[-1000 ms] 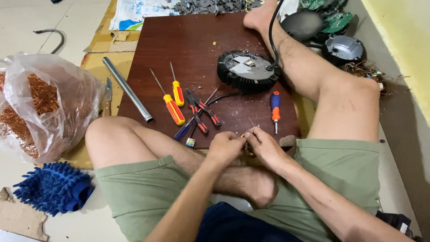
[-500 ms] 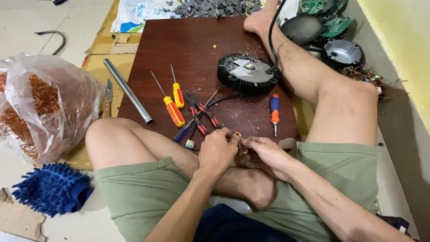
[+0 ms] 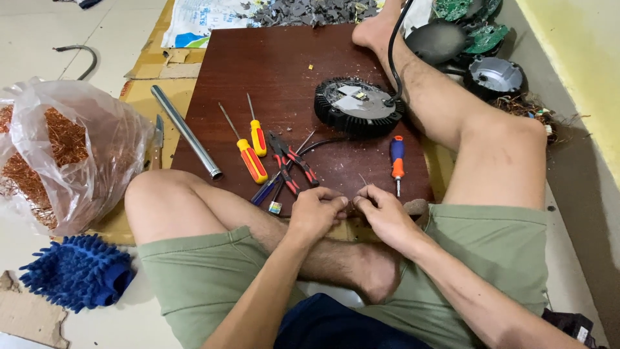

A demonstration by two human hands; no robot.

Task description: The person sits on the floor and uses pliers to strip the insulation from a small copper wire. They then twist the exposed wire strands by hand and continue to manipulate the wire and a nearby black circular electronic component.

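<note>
My left hand [image 3: 316,213] and my right hand [image 3: 382,212] meet at the near edge of a dark wooden board [image 3: 271,84], fingertips pinched together on a small part with a thin wire [image 3: 363,180] sticking up from it. The part itself is mostly hidden by my fingers. Just beyond my hands lie red-handled pliers [image 3: 289,161], two yellow-and-red screwdrivers [image 3: 252,158], and a short blue-and-orange screwdriver [image 3: 397,161]. A round black finned housing [image 3: 358,106] with a black cable sits farther back on the board.
A metal tube [image 3: 186,131] lies along the board's left edge. A clear bag of copper wire [image 3: 61,155] and a blue mop head [image 3: 77,271] sit left. Green circuit boards [image 3: 481,32], round housings [image 3: 494,76] and grey scraps [image 3: 310,10] lie beyond my outstretched right leg.
My hands have stayed at the board's near edge, fingers working against each other on the small part. The view has shifted slightly; nothing else has moved.
</note>
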